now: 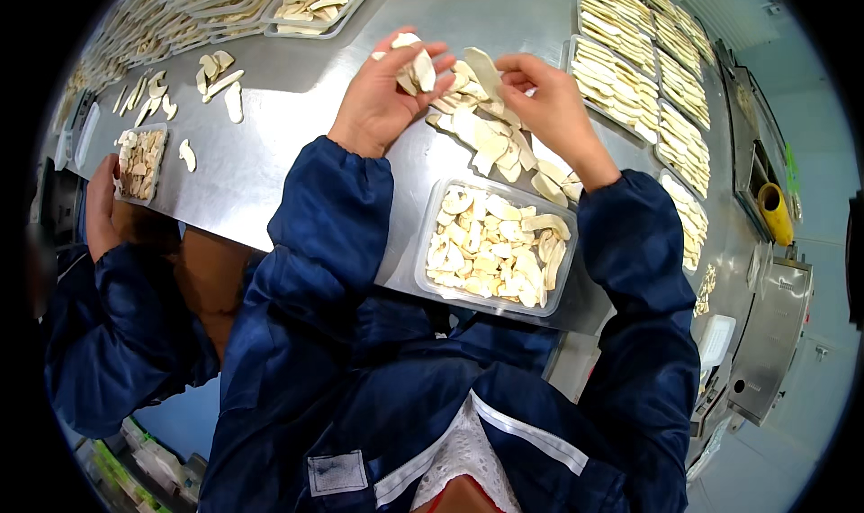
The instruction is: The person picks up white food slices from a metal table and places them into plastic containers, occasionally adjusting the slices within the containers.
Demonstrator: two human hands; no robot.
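My left hand [385, 88], palm turned up, cradles several pale mushroom slices [423, 71]. To its right, my right hand [550, 101] pinches one long, flat slice [482, 71] between thumb and fingers. A loose pile of slices [487, 138] lies on the steel table below and between both hands. Closer to my body, a clear plastic tray [424, 270] sits at the table's front edge, filled with smaller and curled slices [489, 243]. Part of the pile is hidden behind my right hand and wrist.
Trays of neatly layered slices [614, 88] line the right side of the steel table [270, 169]. Stacked filled trays [196, 13] stand at the back left, near another full tray [324, 3]. A co-worker's hand [102, 189] touches a small filled tray [142, 162]; loose slices [216, 74] lie beyond.
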